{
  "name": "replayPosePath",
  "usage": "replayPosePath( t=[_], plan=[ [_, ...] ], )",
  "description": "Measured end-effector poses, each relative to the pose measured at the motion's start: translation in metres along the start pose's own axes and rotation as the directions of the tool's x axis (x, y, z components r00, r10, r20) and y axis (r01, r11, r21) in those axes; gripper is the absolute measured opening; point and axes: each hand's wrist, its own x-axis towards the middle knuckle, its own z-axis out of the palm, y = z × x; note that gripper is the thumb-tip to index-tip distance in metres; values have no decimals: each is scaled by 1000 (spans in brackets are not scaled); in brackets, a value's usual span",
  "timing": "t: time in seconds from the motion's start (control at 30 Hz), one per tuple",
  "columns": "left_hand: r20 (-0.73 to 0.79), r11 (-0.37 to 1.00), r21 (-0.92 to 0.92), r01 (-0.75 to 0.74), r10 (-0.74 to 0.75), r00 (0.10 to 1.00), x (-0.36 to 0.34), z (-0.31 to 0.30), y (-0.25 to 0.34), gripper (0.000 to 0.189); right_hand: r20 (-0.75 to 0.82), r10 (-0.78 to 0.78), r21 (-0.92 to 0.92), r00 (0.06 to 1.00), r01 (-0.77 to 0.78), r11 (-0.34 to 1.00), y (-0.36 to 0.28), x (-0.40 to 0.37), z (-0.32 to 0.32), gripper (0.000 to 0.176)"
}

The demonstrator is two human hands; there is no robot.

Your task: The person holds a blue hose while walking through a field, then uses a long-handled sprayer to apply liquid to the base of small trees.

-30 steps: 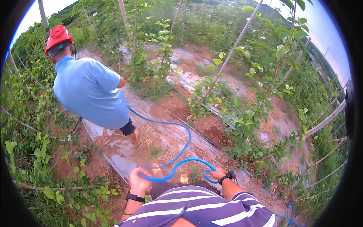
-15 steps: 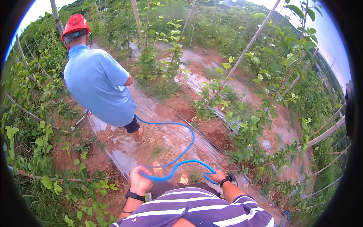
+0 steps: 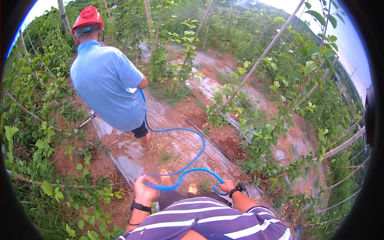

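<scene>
A blue hose (image 3: 196, 170) loops in front of my body between both hands. My left hand (image 3: 145, 189) is closed around it at the lower left, a dark band on that wrist. On the right, my right hand (image 3: 227, 187) grips the same hose near my waist, also with a dark band at the wrist. Beyond my hands, the hose snakes forward over the ground to a co-worker (image 3: 107, 82) in a light blue shirt and red helmet (image 3: 87, 19), seen from behind. The far end of the hose is hidden by that person's body.
Leafy plants (image 3: 256, 144) on slanted poles (image 3: 268, 50) line the right side. Dense foliage (image 3: 44, 148) with thin poles stands on the left. Plastic sheeting (image 3: 132, 168) and straw cover the reddish soil of the path. Another bit of blue hose (image 3: 297, 231) shows at lower right.
The co-worker's body has shifted slightly right in view, and a raised stretch of hose now shows beside their arm. My hands keep their hold, with the left a little lower.
</scene>
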Motion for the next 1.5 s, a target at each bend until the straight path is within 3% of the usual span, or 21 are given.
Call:
replayPosePath(
  t=[0.13,0.43,0.57,0.63,0.93,1.2,1.3,1.37,1.5],
  plan=[
    [77,997,-70,21,-16,997,4,-9,4,6,-10,-8,28,1000,8,1000,2,7,2,28],
    [97,999,-45,-9,13,995,10,-17,13,6,-62,-30,72,998,35,997,0,-10,-8,33],
    [74,999,-39,-34,37,997,9,-10,13,6,-32,-1,9,999,1,1000,-3,-13,-10,33],
    [44,999,-30,-34,35,998,5,-4,13,16,-18,23,14,1000,-23,1000,0,-10,-6,33],
    [49,999,-49,15,-13,999,4,-11,11,15,9,62,33,998,-62,998,10,6,8,33],
    [24,1000,-19,-20,20,1000,3,-11,12,15,32,-10,-59,999,12,998,1,9,6,29],
    [30,1000,-16,-7,7,1000,8,-9,13,15,13,-32,33,999,31,999,9,16,15,28],
    [28,1000,-22,5,-4,1000,9,-12,13,15,21,-10,-5,1000,10,1000,9,15,13,28],
    [87,997,-81,4,3,996,10,-16,14,9,30,15,-11,999,-15,1000,-1,2,4,29]
  ],
)
